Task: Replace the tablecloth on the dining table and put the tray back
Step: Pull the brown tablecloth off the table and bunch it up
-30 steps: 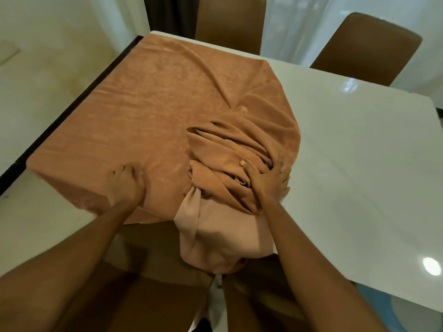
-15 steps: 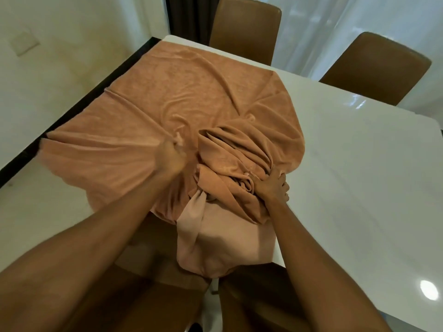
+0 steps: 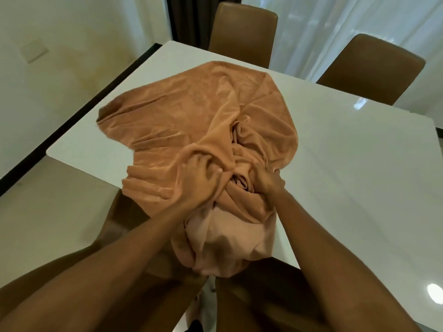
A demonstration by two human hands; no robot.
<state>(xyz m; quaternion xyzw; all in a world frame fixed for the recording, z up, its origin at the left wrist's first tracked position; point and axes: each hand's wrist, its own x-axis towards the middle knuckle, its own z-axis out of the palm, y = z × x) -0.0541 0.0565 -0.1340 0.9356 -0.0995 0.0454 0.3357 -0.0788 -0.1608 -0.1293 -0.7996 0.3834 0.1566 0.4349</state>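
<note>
Pulled in from upper left, the tablecloth (image 3: 191,111) bunched between my left hand (image 3: 199,182) and right hand (image 3: 268,183), both clutching folds, its loose spread lying beyond the left.

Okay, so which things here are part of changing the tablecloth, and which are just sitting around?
For the job: tablecloth, table, left hand and right hand, both gripping the tablecloth.

Just around: middle chair, right chair, curtain, wall plate.
</note>
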